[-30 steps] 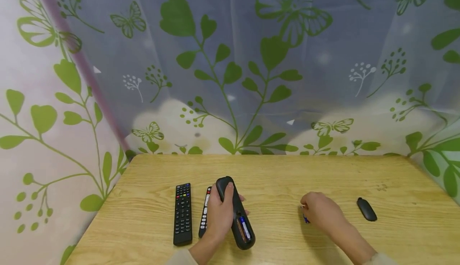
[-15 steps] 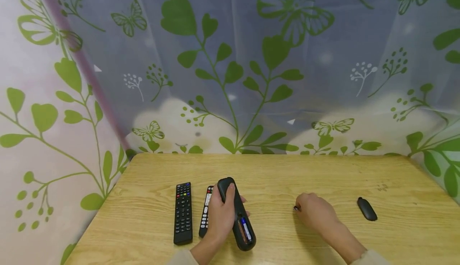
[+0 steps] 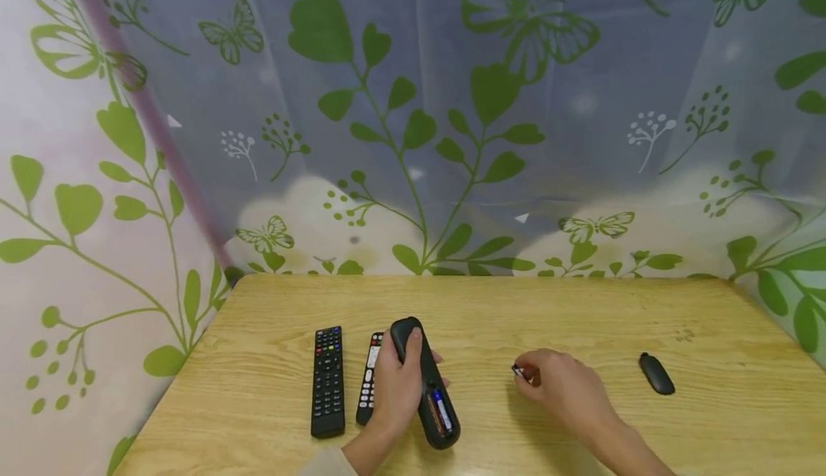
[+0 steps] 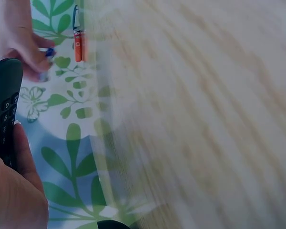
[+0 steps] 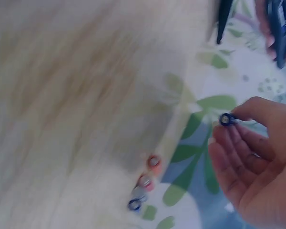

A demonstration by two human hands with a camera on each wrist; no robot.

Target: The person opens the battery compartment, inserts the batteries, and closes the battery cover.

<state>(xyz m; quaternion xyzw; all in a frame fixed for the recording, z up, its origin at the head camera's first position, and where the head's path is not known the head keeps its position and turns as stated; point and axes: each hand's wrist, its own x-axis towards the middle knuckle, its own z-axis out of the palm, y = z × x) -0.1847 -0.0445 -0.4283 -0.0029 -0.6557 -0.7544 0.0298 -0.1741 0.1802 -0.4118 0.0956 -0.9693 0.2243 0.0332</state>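
Note:
My left hand (image 3: 396,390) grips a black remote control (image 3: 413,350), its back facing up and its battery compartment uncovered. A blue-and-white battery (image 3: 442,411) lies in that compartment, beside a coppery strip. In the left wrist view the remote's keypad side (image 4: 5,109) shows. To the right, my right hand (image 3: 571,390) pinches a small blue-and-white battery (image 5: 226,119) between thumb and fingers, raised over the table. Orange batteries (image 5: 153,161) and a blue-and-white one (image 5: 137,198) are on the table in the right wrist view; the right hand hides them in the head view.
A black remote with coloured keys (image 3: 328,383) lies left of my left hand. Another with white keys (image 3: 368,379) is partly behind that hand. The small black battery cover (image 3: 657,373) rests at the right of the wooden table (image 3: 477,304). A leaf-patterned curtain (image 3: 413,117) stands behind.
My right hand has moved left toward the held remote, with the battery between its fingers turning into clearer view. The left hand and its remote have stayed nearly still.

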